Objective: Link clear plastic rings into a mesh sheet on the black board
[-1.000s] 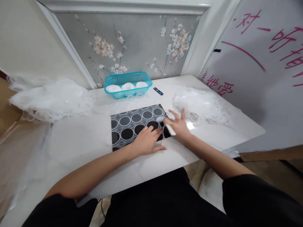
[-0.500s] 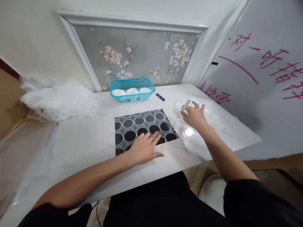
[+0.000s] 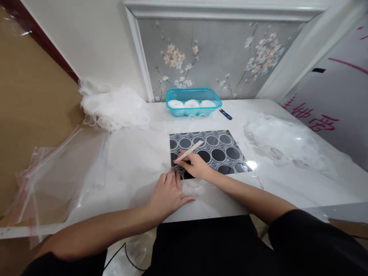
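Note:
A black rectangular sheet (image 3: 212, 142) patterned with rows of pale rings lies flat on the white table. Over its left part, my right hand (image 3: 193, 164) pinches a slim, flat white strip (image 3: 192, 148), which slants up to the right. Whether the strip is plastic or wood I cannot tell. My left hand (image 3: 169, 193) rests palm down at the sheet's lower left corner, thumb stretched out to the right and fingertips on the edge. Faint clear film with ring outlines shows at the sheet's near edge, partly hidden by my hands.
Behind the sheet stands a turquoise basket (image 3: 194, 112) with white rolls in it, beside blue thread snips (image 3: 225, 114). Clear ring-marked film (image 3: 284, 140) is heaped at right, a white fluffy heap (image 3: 115, 107) at back left. Clear plastic bags (image 3: 66, 172) lie at the left.
My right hand has come from the film heap on the right to the sheet's left part, still holding the strip. My left hand has shifted to the sheet's lower left corner. The view has turned left.

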Demonstrator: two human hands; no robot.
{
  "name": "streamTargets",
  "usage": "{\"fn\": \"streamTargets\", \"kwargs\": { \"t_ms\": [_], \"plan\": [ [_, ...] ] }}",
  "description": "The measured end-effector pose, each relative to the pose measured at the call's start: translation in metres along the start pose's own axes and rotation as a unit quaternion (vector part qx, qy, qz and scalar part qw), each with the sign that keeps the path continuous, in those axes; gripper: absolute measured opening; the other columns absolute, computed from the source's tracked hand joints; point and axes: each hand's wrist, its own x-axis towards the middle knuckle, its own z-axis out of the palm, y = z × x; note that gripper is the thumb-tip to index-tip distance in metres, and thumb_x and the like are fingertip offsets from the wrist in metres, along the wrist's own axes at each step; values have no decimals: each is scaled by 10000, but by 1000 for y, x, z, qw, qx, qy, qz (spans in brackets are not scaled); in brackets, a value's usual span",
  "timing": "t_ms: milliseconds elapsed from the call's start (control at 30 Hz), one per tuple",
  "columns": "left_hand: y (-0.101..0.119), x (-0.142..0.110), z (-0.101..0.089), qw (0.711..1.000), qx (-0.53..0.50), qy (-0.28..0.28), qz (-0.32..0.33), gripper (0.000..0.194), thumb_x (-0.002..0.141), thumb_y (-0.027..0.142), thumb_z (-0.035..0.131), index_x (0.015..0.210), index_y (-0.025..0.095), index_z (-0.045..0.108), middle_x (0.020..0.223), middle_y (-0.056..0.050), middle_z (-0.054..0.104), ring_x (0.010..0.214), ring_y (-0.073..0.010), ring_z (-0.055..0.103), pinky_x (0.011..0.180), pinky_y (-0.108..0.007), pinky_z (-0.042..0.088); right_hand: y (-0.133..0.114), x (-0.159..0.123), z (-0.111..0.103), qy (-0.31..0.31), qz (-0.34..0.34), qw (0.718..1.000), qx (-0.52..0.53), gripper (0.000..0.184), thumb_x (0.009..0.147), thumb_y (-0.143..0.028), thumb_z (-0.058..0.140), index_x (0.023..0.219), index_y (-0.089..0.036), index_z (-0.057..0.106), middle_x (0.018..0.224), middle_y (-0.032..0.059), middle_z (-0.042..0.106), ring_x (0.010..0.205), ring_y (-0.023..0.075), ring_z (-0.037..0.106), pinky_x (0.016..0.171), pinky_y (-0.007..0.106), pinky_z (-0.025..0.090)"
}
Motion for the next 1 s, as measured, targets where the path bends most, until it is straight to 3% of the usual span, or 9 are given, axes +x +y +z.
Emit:
{"fn": "streamTargets", "kwargs": {
  "t_ms": [200, 433, 600, 800, 1000],
  "plan": [
    [0, -4, 7, 1000, -8, -2, 17, 861, 853, 714, 339, 1209, -32, 579, 1196, -271, 579, 1064, -350, 522, 759, -383, 356, 10, -6, 4, 6, -3, 1000, -6, 170, 881, -288, 546, 873, -207, 696, 907, 53, 709, 1117, 250, 584, 1019, 426, 399],
    [3, -5, 11, 999, -1, 39, 19, 875, 840, 723, 357, 1133, -57, 621, 1177, -281, 589, 1113, -376, 498, 774, -386, 344, 7, -6, 4, 12, 16, 1000, 23, 210, 885, -331, 538, 871, -195, 698, 962, 76, 693, 1137, 253, 573, 925, 382, 483],
    [2, -4, 9, 999, -16, 29, 20, 866, 845, 719, 349, 1149, -47, 613, 1187, -273, 586, 1073, -362, 521, 768, -387, 347, 4, -6, 2, 6, -13, 1000, 2, 186, 876, -297, 546, 853, -208, 707, 879, 53, 691, 1113, 247, 585, 1051, 439, 382],
    [2, -4, 9, 999, -38, 28, 17, 868, 851, 710, 351, 1171, -59, 593, 1182, -274, 586, 1111, -369, 494, 780, -389, 342, 5, -7, 1, 10, 5, 1000, 23, 207, 882, -327, 533, 851, -209, 701, 902, 61, 690, 1150, 255, 565, 1010, 428, 430],
    [1, -4, 10, 999, -30, 31, 19, 867, 851, 719, 328, 1157, -43, 607, 1138, -266, 606, 1030, -346, 524, 768, -389, 338, 3, -11, 1, -16, -40, 997, -63, 203, 904, -255, 492, 897, -223, 692, 894, 46, 700, 1167, 265, 546, 1075, 511, 332]
  ]
}}
